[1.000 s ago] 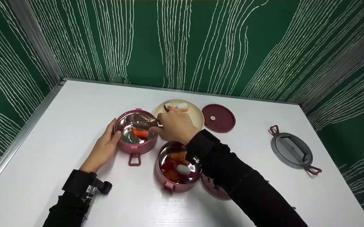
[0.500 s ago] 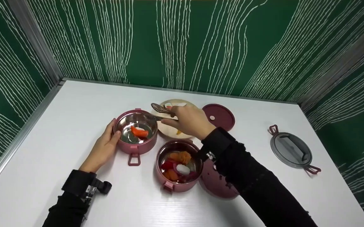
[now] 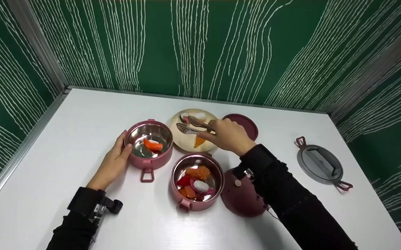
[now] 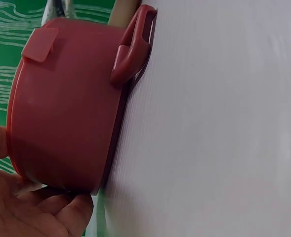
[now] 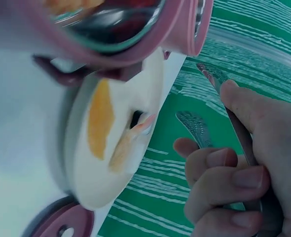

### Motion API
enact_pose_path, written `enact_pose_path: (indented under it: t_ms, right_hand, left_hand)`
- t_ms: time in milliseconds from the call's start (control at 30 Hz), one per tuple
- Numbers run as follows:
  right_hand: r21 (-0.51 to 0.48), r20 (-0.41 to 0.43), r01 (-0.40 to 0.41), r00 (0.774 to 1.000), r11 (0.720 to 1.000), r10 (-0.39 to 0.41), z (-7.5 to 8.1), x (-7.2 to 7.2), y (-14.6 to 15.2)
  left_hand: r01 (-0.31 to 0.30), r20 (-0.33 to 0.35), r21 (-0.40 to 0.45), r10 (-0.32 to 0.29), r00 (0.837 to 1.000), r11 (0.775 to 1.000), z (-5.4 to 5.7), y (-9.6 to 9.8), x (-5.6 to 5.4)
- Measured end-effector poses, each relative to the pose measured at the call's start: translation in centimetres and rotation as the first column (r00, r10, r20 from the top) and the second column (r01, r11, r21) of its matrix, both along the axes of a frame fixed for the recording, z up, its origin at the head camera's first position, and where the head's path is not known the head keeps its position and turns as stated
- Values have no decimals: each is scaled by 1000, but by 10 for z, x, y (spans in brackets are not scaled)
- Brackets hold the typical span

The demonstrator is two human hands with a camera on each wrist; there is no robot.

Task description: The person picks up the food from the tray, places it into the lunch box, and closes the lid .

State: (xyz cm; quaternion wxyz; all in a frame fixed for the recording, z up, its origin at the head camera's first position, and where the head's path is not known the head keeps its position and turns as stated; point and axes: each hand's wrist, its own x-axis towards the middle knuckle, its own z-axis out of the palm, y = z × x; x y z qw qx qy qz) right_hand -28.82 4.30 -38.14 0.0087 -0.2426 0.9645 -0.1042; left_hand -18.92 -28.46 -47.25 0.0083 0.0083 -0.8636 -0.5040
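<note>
While the left hand (image 3: 113, 163) grips the outer side of one pot (image 3: 154, 163), the right hand (image 3: 231, 137) grasps the tongs (image 3: 195, 121), whose tips stand spread with nothing between them, just ahead of that hand and apparently over the plate (image 3: 182, 140). Slippage looks the likeliest trouble: a yellow wedge (image 3: 199, 141) lies flat beneath the right hand, and an off-centre pinch might skid it over the rim or roll the sushi (image 3: 200, 115) beyond it. Pressing hard near that edge could also tilt the plate. Because the held pot sits just beside the plate, a careless shift of the left hand would probably shove both. Between the hands and closer to the person, the second pot (image 3: 196, 207) might get knocked by the right wrist if it dropped low, as might the dark lid (image 3: 239, 201) under the right forearm.
</note>
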Motion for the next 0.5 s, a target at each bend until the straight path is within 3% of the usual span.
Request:
enact_pose_path:
  t_ms: [233,500]
  right_hand:
    - [14,29,55,998,998,-56,-13,-4,21]
    - [12,30,86,996,996,-86,-17,1,40]
  left_hand:
    - [-5,4,-1,5,1000,1000,0,0,0]
    - [-8,22,-16,8,1000,1000,0,0,0]
